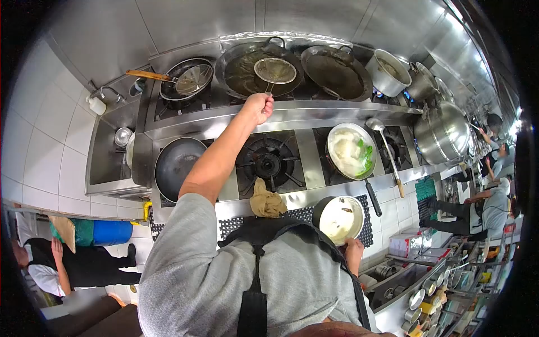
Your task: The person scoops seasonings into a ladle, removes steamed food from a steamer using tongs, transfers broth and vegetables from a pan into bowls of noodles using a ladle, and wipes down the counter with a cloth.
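Note:
My left hand (259,108) is closed round the handle of a round mesh strainer (275,71), which is over a large dark wok (238,70) of liquid on the back row. Low on the right, my right hand (353,254) grips the edge of a pot (341,220) with pale contents and a few darker bits. Between my hands, a brown cloth (266,201) hangs over the stove's front edge. Above the pot, a white pan (352,151) holds pale food and green leaves.
An empty black pan (178,168) sits left of the bare burner (268,164). A ladle (387,149) lies right of the white pan. Back row: a pan with a skimmer (193,79), another wok (336,73), pots (388,73). A person (73,264) stands left, another (488,208) right.

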Motion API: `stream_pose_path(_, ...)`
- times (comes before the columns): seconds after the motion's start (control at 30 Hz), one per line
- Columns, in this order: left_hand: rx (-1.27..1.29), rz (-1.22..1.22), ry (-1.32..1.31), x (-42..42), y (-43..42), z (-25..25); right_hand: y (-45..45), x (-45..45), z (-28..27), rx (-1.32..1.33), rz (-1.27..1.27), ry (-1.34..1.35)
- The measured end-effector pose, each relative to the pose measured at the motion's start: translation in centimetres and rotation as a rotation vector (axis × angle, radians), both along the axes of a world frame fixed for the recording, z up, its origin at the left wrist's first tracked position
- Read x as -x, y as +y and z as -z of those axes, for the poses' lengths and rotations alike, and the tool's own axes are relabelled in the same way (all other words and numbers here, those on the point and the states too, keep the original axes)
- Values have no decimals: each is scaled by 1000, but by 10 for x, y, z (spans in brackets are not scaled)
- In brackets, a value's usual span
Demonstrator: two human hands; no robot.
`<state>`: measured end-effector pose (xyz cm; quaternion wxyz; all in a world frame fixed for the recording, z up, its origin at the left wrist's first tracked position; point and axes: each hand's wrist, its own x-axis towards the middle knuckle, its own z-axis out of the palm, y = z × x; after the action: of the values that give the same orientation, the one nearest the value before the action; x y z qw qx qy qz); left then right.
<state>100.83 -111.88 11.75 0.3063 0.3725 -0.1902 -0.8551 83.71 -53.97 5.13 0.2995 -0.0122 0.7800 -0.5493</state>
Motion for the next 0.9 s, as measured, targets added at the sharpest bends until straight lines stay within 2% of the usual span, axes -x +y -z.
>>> stream_pose_path(0.23,71,48,-89,-28,-4,-15,-32,-22,-15,-51,-58,66)
stream_pose_path(0.3,316,52,-303,-35,6,-26,-39,-25,-15,-84,-110,115)
stream_pose_path(0.33,379,42,-315,-37,7,-27,-41,-26,-14,-115,-151,161)
stream_pose_path(0.37,303,66,-278,-40,3,-29,-41,-26,-8,-118,-179,162)
stream_pose_path(0.43,26,120,114,-49,-20,-19,-46,-23,3,-40,-152,146)
stream_pose_path(0.5,-83,129,237,-64,-24,-23,-53,-19,5,-30,-106,78)
stream_pose_path(0.53,-46,148,261,-74,-24,-21,-41,1,25,-142,-410,449)
stream_pose_path(0.63,10,67,301,-117,-21,-23,-48,-3,14,-233,-579,634)
stream_pose_path(0.7,99,-51,338,-163,-18,-31,-52,1,8,-436,-824,1002)
stream_pose_path(0.77,183,-115,235,-211,-27,-32,-52,8,23,-278,-547,565)
stream_pose_path(0.83,280,-252,-62,-260,-39,-26,-64,-6,13,-157,-446,448)
stream_pose_path(0.9,484,-309,-400,-300,-39,-32,-76,-19,4,-89,-363,394)
